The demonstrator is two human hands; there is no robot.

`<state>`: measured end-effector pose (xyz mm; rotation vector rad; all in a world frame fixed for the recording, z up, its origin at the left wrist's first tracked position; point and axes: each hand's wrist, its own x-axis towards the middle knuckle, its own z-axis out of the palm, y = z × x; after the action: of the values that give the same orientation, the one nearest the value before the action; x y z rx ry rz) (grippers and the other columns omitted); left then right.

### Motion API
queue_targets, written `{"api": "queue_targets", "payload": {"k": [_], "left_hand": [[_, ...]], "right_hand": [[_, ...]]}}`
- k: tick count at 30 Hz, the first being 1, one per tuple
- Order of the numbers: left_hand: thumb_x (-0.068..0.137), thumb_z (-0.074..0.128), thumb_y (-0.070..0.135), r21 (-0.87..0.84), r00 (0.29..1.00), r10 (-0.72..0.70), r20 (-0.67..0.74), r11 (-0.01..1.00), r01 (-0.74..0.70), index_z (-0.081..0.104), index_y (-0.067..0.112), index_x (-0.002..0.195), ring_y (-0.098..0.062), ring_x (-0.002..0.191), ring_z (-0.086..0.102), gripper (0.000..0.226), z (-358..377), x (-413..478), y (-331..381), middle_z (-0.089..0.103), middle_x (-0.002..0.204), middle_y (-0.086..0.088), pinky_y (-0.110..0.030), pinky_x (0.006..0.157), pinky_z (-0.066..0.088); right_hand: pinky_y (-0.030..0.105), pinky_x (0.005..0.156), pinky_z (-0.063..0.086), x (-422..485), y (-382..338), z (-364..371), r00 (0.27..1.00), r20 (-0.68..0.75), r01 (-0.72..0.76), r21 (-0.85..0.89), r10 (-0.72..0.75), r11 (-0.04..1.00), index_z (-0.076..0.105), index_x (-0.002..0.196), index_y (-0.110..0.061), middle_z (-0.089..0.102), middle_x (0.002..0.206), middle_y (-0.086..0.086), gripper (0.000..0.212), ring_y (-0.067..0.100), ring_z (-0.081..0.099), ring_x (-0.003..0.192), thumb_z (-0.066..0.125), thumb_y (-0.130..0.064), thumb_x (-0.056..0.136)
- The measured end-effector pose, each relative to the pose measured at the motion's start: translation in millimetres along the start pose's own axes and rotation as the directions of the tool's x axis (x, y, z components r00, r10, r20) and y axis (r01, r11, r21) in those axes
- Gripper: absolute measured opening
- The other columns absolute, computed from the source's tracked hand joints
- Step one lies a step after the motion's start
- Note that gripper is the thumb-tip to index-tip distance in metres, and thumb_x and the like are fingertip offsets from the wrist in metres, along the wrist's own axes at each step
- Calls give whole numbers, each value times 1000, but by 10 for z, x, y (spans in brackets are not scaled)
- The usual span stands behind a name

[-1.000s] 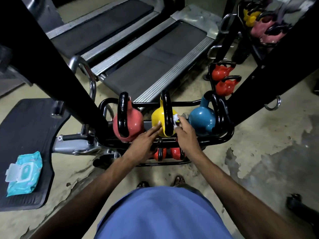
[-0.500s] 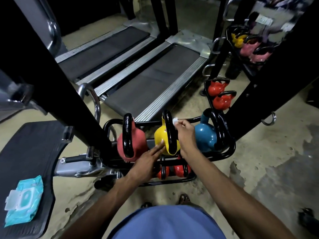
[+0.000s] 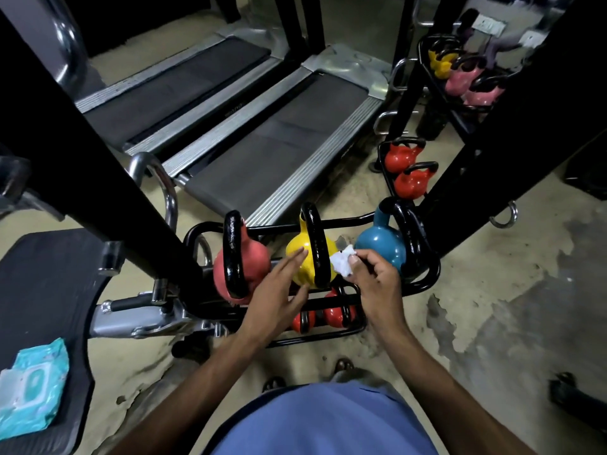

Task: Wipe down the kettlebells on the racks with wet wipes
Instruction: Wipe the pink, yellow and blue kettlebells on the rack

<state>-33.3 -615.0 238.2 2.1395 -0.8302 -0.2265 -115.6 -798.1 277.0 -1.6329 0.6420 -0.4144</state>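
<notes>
The left hand [image 3: 276, 290], fingers straight, is touching the round yellow iron kettlebell [image 3: 296, 249] on the black steel rack [image 3: 427, 279]. The right hand [image 3: 377, 280] is pinching a crumpled white wet wipe [image 3: 341, 265] just at three o'clock of the kettlebell's black handle [image 3: 315, 251], which is running twelve to six.

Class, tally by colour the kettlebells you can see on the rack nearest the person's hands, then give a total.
pink kettlebell: 1
yellow kettlebell: 1
blue kettlebell: 1
red kettlebells: 2
Total in view: 5
</notes>
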Motion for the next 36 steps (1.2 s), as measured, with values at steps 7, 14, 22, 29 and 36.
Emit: {"api": "queue_targets", "payload": {"k": [7, 14, 22, 29, 36], "left_hand": [[96, 66, 11, 59, 973, 158, -171, 987, -150, 46, 14, 152, -8, 147, 39, 59, 28, 236, 519, 41, 160, 4, -28, 119, 35], [94, 66, 18, 90, 979, 181, -91, 981, -173, 42, 14, 154, -15, 149, 38, 65, 590, 626, 955, 37, 163, -2, -34, 120, 36], [97, 68, 29, 227, 994, 93, 61, 968, -104, 21, 22, 164, -20, 154, 26, 82, 1217, 1146, 1285, 11, 172, 1, -33, 117, 38], [94, 71, 23, 300, 1000, 26, -11, 954, -22, 23, 28, 162, -28, 134, 50, 84, 1493, 1171, 1281, 17, 170, 2, -36, 103, 49], [101, 60, 33, 293, 1000, 8, -17, 956, -2, 22, 29, 163, -27, 135, 49, 73, 1450, 1172, 1361, 17, 171, 3, -34, 106, 44]], "right_hand": [[44, 84, 57, 332, -173, -327, 997, 2, 82, 5, -82, 997, 75, 91, -37, 73, 88, -10, 23, 11, 68, 86, 62, -20, 102], [30, 77, 54, 1199, -486, -859, 937, 114, 348, -358, -329, 867, 74, 94, -21, 72, 87, -7, 18, 10, 68, 82, 64, -35, 100], [33, 77, 50, 2303, -417, -788, 917, 393, 384, -809, -76, 446, 75, 99, -18, 74, 103, 11, 22, 33, 68, 100, 62, -34, 93], [34, 72, 49, 2297, -638, -507, 692, 689, 702, -712, 215, 26, 68, 116, -6, 69, 117, 14, 25, 34, 68, 104, 58, -10, 93], [36, 83, 53, 2229, -700, -590, 773, 619, 617, -785, 139, 57, 68, 120, -10, 69, 123, 14, 28, 33, 67, 112, 57, -17, 96]]}}
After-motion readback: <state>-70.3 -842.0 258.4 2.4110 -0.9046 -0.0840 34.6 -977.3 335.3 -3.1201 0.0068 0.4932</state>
